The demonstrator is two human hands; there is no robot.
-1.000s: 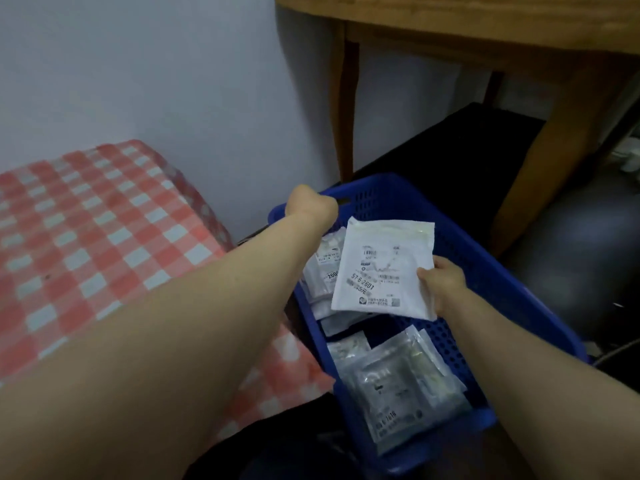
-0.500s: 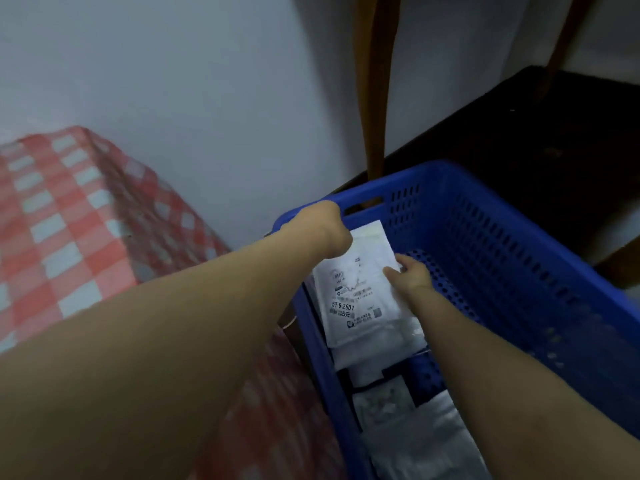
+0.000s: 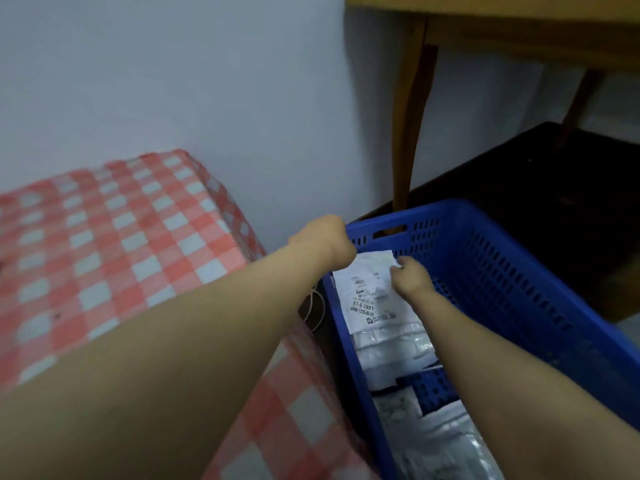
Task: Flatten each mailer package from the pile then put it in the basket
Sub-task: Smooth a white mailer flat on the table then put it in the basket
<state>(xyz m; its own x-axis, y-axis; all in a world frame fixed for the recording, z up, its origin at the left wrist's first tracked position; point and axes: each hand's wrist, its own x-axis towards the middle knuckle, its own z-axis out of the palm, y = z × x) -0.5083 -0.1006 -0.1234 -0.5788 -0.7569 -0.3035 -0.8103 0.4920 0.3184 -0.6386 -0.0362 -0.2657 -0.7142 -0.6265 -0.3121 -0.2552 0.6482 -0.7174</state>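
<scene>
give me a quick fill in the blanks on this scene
The left hand grips the rim of a basket coloured ____.
The right hand holds a white mailer ____ the basket.
The checked cloth is white and ____.
Missing: blue; inside; red.

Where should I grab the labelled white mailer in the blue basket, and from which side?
I'd pinch its right edge near the far corner, coming down from the right. The mailer lies flat with its left edge close to the basket wall; the right side has open floor beside it.
</scene>
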